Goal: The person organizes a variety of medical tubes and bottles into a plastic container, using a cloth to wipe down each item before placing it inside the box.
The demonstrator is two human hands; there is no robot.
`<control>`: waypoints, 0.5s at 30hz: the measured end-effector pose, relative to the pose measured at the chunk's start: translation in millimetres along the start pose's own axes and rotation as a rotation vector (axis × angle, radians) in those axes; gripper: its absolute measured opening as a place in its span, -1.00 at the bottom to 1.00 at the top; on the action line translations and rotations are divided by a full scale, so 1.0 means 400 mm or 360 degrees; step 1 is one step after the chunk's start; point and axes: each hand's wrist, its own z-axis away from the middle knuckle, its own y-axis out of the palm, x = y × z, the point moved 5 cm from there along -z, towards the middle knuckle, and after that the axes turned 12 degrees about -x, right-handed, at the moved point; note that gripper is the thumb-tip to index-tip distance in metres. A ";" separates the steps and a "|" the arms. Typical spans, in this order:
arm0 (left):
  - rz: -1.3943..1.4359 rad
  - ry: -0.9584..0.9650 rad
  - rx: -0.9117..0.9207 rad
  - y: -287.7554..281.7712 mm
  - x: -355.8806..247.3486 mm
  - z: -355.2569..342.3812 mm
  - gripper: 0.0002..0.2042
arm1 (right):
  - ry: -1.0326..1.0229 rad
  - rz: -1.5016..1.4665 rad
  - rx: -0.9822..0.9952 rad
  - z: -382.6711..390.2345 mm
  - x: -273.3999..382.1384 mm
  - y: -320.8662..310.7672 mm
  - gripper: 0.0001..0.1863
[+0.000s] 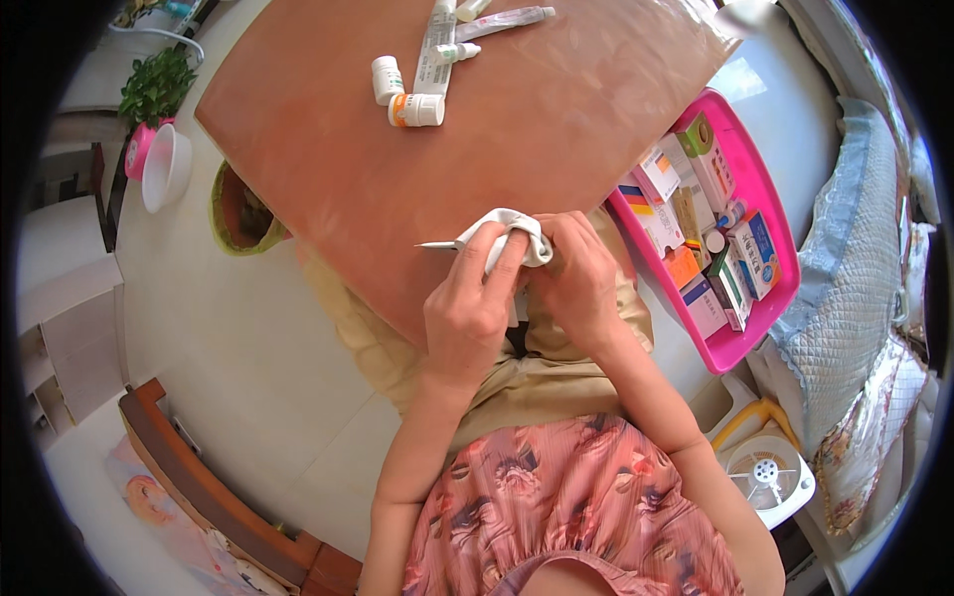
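Both my hands are closed around a crumpled white cloth (538, 244) at the near edge of the reddish-brown table. My left hand (471, 298) presses the cloth with bent fingers from the left. On the other side, my right hand (578, 276) pinches its right end. A thin white pointed stick (434, 244) pokes out of the cloth to the left; the rest of it is hidden, so its kind is unclear. Farther off on the table (328, 129) are a white bottle (387, 81), an orange-labelled bottle (416, 109) and a small dropper bottle (455, 54).
A long flat packet (435, 45) and a tube (505, 22) lie at the table's far side. Right of the table is a pink tray (730, 350) full of medicine boxes. A green bin (221, 221), a white basin (166, 169) and a potted plant (157, 84) stand left.
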 end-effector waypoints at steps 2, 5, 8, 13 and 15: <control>-0.0088 0.0000 0.0000 -0.009 0.024 0.006 -0.67 | 0.0025 -0.0073 -0.0014 0.001 -0.004 -0.001 -0.68; -0.0214 -0.0142 -0.0094 -0.048 0.090 0.003 -0.64 | 0.0090 -0.0151 -0.0028 0.008 -0.013 0.002 -0.70; -0.0228 -0.0495 -0.0069 -0.080 0.151 0.000 -0.68 | 0.0121 -0.0153 -0.0029 0.002 -0.019 -0.003 -0.72; -0.0108 -0.0082 0.0165 -0.033 0.051 0.001 -0.62 | 0.0015 -0.0168 0.0009 -0.008 -0.008 -0.010 -0.72; -0.0129 -0.0164 0.0152 -0.038 0.084 -0.004 -0.62 | 0.0226 -0.0252 0.0133 -0.003 -0.012 -0.013 -0.68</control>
